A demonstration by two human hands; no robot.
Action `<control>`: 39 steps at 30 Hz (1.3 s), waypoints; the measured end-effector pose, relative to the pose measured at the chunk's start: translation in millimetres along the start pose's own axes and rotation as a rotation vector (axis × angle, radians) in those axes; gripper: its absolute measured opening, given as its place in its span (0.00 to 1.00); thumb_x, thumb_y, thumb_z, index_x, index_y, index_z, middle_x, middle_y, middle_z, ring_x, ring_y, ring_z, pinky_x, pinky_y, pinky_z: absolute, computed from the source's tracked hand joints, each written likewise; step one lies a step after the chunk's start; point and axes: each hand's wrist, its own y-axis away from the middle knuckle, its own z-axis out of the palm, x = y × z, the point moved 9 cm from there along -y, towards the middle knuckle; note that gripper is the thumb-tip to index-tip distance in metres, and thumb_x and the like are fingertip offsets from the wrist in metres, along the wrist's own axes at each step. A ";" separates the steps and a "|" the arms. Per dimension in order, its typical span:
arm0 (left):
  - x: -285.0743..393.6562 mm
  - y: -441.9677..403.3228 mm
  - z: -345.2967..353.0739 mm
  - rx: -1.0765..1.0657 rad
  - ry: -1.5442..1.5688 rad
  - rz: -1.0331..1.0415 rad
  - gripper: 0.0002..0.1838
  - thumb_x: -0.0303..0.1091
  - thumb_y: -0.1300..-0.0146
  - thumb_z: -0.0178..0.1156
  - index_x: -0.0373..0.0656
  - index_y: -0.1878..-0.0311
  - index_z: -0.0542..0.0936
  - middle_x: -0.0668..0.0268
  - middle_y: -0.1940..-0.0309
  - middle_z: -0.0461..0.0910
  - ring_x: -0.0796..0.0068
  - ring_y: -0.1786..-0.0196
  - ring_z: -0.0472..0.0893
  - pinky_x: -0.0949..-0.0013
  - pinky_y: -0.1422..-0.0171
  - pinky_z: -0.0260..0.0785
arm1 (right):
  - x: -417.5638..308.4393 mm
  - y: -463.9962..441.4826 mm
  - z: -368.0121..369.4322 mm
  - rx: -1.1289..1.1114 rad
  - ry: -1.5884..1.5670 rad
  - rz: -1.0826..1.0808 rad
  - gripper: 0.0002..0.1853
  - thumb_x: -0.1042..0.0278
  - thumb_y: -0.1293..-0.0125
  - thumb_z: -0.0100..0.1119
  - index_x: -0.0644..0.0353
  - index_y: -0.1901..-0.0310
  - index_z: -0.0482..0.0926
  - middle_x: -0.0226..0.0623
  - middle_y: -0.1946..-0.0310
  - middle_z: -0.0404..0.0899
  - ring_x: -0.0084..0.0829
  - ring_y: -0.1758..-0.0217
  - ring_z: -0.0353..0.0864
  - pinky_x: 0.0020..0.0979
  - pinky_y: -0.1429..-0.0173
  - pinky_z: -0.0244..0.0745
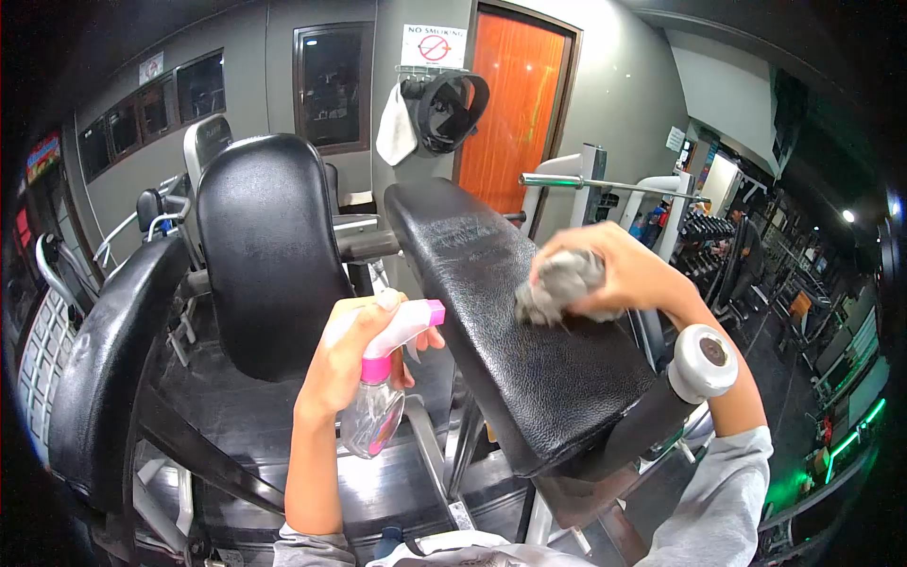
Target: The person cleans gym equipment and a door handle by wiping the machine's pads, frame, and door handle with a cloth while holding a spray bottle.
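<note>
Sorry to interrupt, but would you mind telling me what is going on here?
In a gym, a person's right hand holds a bunched grey cloth against a long black pad. The left hand grips a clear spray bottle, its pink nozzle turned toward that pad; no spray is visible.

Head-height, forward-down — edges unclear

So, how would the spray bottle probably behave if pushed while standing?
The spray bottle might tip easily, since its long nozzle head overhangs a small body. Its clear plastic looks thin, so it is probably light, unless well filled.
</note>
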 end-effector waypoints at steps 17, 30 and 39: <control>-3.2 6.7 17.5 0.050 0.039 0.049 0.29 0.54 0.29 0.46 0.32 0.64 0.79 0.53 0.61 0.86 0.77 0.82 0.77 0.74 0.76 0.75 | -23.6 52.4 -4.5 -0.042 -0.107 0.117 0.24 0.67 0.54 0.71 0.60 0.52 0.83 0.36 0.54 0.86 0.30 0.52 0.85 0.30 0.42 0.76; -8.5 17.6 2.7 0.106 0.172 0.042 0.34 0.61 0.30 0.42 0.34 0.70 0.75 0.44 0.68 0.83 0.72 0.87 0.76 0.72 0.82 0.74 | -65.7 2.9 43.5 -0.359 -0.271 0.123 0.24 0.69 0.57 0.75 0.58 0.53 0.85 0.32 0.55 0.87 0.21 0.54 0.82 0.28 0.45 0.76; -1.6 42.6 6.7 0.044 0.135 0.050 0.36 0.64 0.32 0.43 0.34 0.72 0.77 0.46 0.73 0.82 0.71 0.87 0.77 0.72 0.82 0.74 | 10.0 100.7 -14.4 0.256 0.038 0.198 0.24 0.74 0.47 0.69 0.61 0.46 0.80 0.37 0.48 0.81 0.28 0.46 0.79 0.31 0.38 0.72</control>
